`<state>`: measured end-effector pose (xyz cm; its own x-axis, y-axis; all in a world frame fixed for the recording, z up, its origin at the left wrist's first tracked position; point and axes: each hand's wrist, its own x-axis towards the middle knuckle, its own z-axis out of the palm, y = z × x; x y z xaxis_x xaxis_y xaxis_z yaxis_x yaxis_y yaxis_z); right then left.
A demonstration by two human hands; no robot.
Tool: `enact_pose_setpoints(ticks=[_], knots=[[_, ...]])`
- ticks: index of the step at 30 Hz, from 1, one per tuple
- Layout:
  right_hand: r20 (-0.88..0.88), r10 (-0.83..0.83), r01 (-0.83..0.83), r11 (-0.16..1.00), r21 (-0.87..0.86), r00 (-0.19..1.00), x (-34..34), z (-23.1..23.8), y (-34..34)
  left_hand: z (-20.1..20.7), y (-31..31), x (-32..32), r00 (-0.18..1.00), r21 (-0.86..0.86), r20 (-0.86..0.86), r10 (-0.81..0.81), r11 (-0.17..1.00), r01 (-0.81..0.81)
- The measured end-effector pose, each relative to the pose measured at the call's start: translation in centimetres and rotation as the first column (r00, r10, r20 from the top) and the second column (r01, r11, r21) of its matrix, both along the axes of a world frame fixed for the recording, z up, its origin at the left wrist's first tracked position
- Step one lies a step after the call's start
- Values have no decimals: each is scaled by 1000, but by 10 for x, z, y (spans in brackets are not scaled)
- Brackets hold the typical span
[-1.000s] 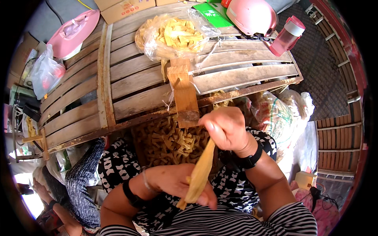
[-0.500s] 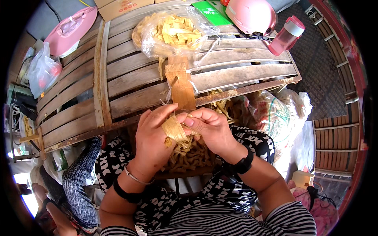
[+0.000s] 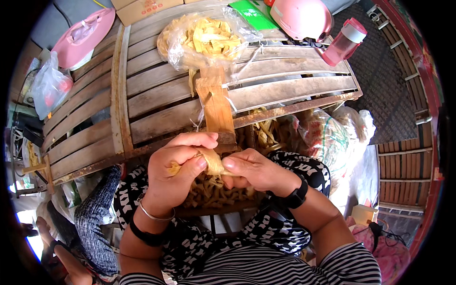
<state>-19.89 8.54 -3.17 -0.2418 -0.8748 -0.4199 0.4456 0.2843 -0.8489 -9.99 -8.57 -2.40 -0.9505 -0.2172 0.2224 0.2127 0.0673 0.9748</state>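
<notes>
A flat, pale yellow strip (image 3: 213,164) is bunched between my two hands, above my lap. My left hand (image 3: 166,168) pinches it between thumb and fingers, with one crumpled end poking out by the palm. From the other side, my right hand (image 3: 263,173) grips the strip with its thumb on top and fingers curled beneath. Under the hands lie several short, folded yellow pieces (image 3: 211,194), partly hidden by the fingers. Just beyond, an upright wooden block (image 3: 218,109) stands at the edge of the slatted table (image 3: 171,92).
A clear plastic bag of yellow strips (image 3: 213,40) sits on the table behind the block. Farther back are a green packet (image 3: 251,15), a pink helmet (image 3: 304,19) and a pink bottle (image 3: 344,42). Stuffed plastic sacks (image 3: 325,135) stand at right. A pink hat (image 3: 83,38) lies far left.
The strip, looped around my left fingers before, is now gathered in a pinch between both hands. My left hand has shifted left and turned, and my right hand has moved slightly lower.
</notes>
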Motion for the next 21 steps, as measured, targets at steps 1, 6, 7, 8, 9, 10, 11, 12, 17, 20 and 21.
enact_pose_setpoints(ticks=[1, 6, 7, 8, 9, 10, 11, 12, 17, 20, 21], knots=[[56, 38, -36, 999, -32, 998, -4, 0, 6, -3, 2, 2, 1000, 109, -27, 13, 994, -10], [248, 101, -60, 984, -168, 964, -7, -9, 17, 3, -2, 12, 971, 556, -53, 234, 814, -166], [225, 92, -59, 987, -149, 970, -7, -11, 16, 0, -4, 10, 969, 474, -80, 232, 864, -168], [217, 65, -39, 991, -125, 974, -9, -9, 15, 0, -6, 9, 968, 333, -53, 245, 918, -214], [208, 39, -18, 995, -102, 977, -11, -7, 15, 1, -9, 8, 965, 184, -28, 262, 950, -252], [200, 15, 2, 997, -81, 980, -14, -6, 13, 2, -11, 6, 959, 27, -6, 284, 959, -283], [113, 3, -2, 1000, -4, 994, -16, -1, 12, 3, -11, 3, 965, -63, -34, 259, 963, -260], [68, 1, -3, 1000, 27, 998, -18, 1, 11, 0, -13, 3, 977, 61, 105, 184, 980, -191], [-162, -2, 18, 995, 93, 987, -16, 7, 2, -11, -7, -2, 901, 497, 397, -177, 866, -50], [-398, -292, 275, 956, -102, 869, -22, -14, 2, -22, -8, -9, 928, 431, 367, -66, 896, -107], [-475, -367, 336, 930, -152, 800, -27, -18, 2, -26, -10, -14, 933, 387, 359, -27, 914, -123]])
